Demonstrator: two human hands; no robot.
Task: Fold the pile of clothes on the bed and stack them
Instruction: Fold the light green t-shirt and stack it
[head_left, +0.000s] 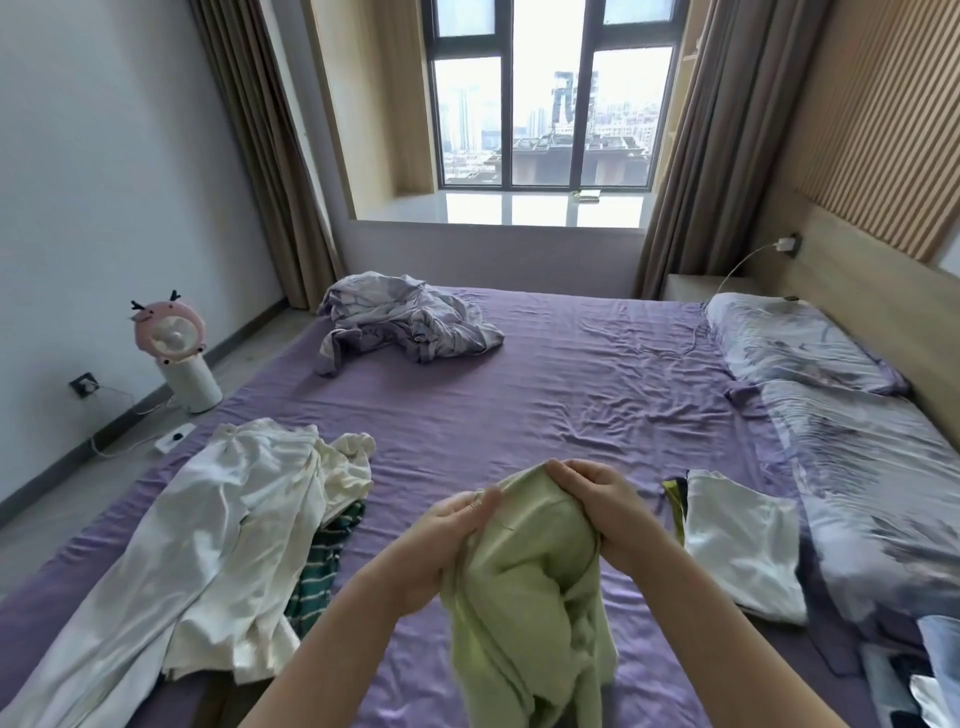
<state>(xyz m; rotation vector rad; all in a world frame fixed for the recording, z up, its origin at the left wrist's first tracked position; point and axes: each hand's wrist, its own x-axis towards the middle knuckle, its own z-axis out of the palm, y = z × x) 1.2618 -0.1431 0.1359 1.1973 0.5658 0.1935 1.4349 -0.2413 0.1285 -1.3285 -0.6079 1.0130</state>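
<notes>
A light green garment (524, 587) hangs bunched above the purple bed sheet (571, 395), held up at its top edge. My left hand (441, 540) grips its left side and my right hand (597, 504) grips the top right, the two hands close together. On the left of the bed lies a loose pile of white clothes (228, 535) with a green striped garment (322, 561) partly under it. A folded white garment (737, 540) lies flat on the right, over a dark and yellow piece (675, 493).
A crumpled lilac quilt (405, 322) lies at the far side of the bed. Patterned pillows (800, 338) and a cover line the right by the headboard. A pink fan (171, 343) stands on the floor at left. A charging cable (696, 343) trails across the sheet.
</notes>
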